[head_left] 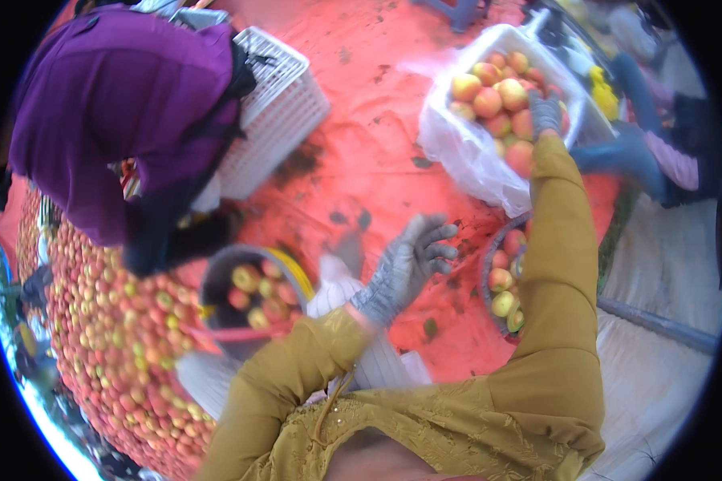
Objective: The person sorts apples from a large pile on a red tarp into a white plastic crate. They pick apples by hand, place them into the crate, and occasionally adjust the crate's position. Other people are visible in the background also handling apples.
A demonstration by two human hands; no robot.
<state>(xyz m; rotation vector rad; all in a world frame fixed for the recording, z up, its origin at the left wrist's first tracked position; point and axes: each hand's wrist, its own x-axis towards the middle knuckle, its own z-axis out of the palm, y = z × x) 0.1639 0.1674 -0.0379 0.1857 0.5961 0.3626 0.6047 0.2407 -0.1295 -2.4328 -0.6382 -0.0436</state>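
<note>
step in hand, by judgement: placing or arranging round red-and-yellow apples (512, 94) in the white crate lined with translucent plastic (467, 163), upper right of the frame. grey-gloved right hand (545, 116): fingers extended over the apples at the crate's right side; cannot tell whether one is gripped. grey-gloved left hand (399, 268): frame centre, fingers parted and loosely curled, holding nothing. next move probably calls for gentle release, then drawing fruit from the dark round bucket (487, 282), right of centre.
</note>
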